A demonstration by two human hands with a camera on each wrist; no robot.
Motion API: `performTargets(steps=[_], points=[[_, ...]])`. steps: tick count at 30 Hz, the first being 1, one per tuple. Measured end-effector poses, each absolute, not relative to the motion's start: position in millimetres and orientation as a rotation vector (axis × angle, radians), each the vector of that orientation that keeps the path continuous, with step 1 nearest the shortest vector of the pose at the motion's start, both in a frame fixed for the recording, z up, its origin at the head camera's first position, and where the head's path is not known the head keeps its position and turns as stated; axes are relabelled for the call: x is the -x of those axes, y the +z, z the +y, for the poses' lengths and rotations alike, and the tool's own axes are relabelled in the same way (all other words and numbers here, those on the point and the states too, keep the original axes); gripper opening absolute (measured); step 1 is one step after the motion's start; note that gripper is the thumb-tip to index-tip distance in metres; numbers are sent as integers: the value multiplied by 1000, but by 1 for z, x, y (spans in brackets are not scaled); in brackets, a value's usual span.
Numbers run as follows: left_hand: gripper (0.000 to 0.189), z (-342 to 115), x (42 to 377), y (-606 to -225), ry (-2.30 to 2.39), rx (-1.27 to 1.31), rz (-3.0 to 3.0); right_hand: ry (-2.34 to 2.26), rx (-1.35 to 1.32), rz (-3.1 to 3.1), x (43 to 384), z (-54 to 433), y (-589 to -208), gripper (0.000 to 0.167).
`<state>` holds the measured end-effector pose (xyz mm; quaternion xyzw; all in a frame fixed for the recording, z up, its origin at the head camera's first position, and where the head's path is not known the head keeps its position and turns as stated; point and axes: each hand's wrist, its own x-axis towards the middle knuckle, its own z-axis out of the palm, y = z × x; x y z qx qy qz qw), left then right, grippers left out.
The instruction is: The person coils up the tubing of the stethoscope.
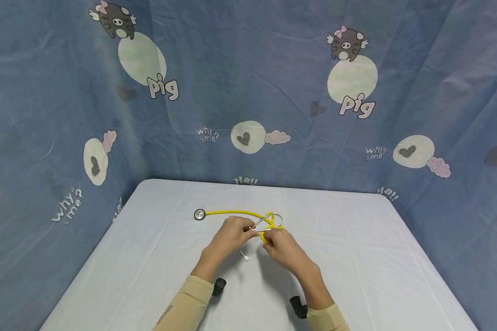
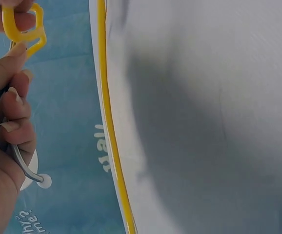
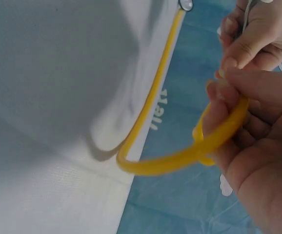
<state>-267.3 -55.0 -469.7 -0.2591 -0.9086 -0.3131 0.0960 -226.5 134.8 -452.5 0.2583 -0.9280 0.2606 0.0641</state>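
Note:
A stethoscope with yellow tubing is in both hands. My left hand curls round its metal ear tubes; a white ear tip pokes out below the fingers. My right hand grips the yellow tubing close to the left fingertips, and in the right wrist view a bend of tube runs out from its curled fingers. Between the hands, in the head view, thin metal and yellow loops cross. The round chestpiece lies at the far left end of the tubing, on the table.
A white cloth covers the table. Blue fabric printed with pigs and clouds hangs behind and at the sides. A black wrist device shows at the left wrist and another at the right wrist.

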Motion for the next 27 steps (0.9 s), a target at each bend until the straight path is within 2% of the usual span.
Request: performTargets(steps=[5, 11, 20, 27], points=[[25, -56, 267, -468, -923, 797, -2704, 757, -802, -2786, 224, 137, -449, 32], [22, -57, 265, -465, -923, 830, -2698, 780, -779, -2788, 224, 140, -441, 17], [10, -56, 261, -466, -985, 872, -2782, 829, -826, -2746, 228, 146, -436, 16], [9, -57, 261, -469, -1002, 934, -2811, 861, -869, -2659, 233, 149, -434, 15]])
